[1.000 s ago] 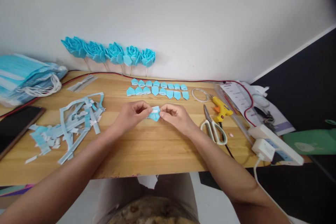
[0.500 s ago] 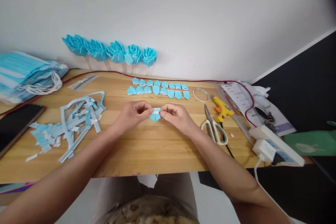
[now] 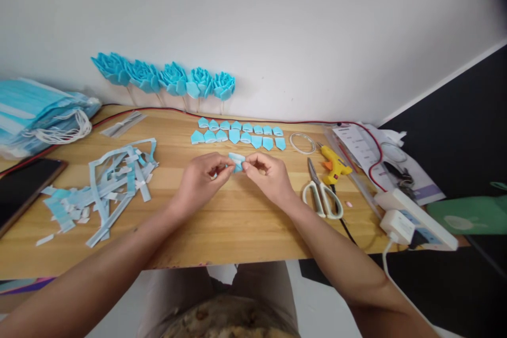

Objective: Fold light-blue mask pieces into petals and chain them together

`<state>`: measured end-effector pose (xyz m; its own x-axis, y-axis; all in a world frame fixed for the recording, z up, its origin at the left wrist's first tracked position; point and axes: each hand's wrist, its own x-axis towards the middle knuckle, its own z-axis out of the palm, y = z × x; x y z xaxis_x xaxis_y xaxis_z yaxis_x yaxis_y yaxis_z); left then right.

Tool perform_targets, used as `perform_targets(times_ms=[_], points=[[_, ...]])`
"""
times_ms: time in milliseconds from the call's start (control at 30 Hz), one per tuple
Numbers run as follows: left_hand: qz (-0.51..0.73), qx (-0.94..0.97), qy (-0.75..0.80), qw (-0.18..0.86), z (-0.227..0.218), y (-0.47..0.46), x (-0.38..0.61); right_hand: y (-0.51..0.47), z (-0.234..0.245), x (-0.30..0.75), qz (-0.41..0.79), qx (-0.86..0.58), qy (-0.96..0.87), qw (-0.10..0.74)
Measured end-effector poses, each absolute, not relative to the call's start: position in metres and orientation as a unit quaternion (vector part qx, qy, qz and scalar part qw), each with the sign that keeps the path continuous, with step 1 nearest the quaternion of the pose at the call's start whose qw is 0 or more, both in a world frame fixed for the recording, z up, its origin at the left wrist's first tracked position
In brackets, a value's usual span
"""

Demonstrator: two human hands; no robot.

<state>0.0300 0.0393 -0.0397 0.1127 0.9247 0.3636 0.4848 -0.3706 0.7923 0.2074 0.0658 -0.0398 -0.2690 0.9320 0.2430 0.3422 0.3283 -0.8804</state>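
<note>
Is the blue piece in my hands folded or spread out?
Folded: the piece is a small doubled-up bit with overlapping layers, pinched between the left hand and right hand.

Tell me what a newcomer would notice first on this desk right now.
The left hand and right hand meet over the middle of the wooden desk, pinching a small folded light-blue fabric piece between them. Five light-blue fabric roses on sticks lean along the white wall behind, above two rows of folded light-blue petals. A heap of cut light-blue strips lies left, a yellow glue gun right.
</note>
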Motion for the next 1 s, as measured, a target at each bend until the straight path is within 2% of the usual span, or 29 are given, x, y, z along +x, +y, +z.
perform_targets(times_ms=[233,600,867,1000], points=[[0.432,0.704,0.508,0.245,-0.0451,0.0402,0.0299,0.0615,-0.0405,0.2066,0.24,-0.413,-0.783,0.398],[0.427,0.705,0.512,0.242,-0.0458,0.0399,0.0302,0.0614,-0.043,0.2054,0.173,-0.38,-0.822,0.387],[0.44,0.685,0.507,0.283,-0.0439,0.0392,0.0316,0.0612,-0.0434,0.2053,0.173,-0.371,-0.825,0.389],[0.448,0.65,0.504,0.349,-0.0411,0.0397,0.0293,0.0603,-0.039,0.2057,0.241,-0.397,-0.795,0.391]])
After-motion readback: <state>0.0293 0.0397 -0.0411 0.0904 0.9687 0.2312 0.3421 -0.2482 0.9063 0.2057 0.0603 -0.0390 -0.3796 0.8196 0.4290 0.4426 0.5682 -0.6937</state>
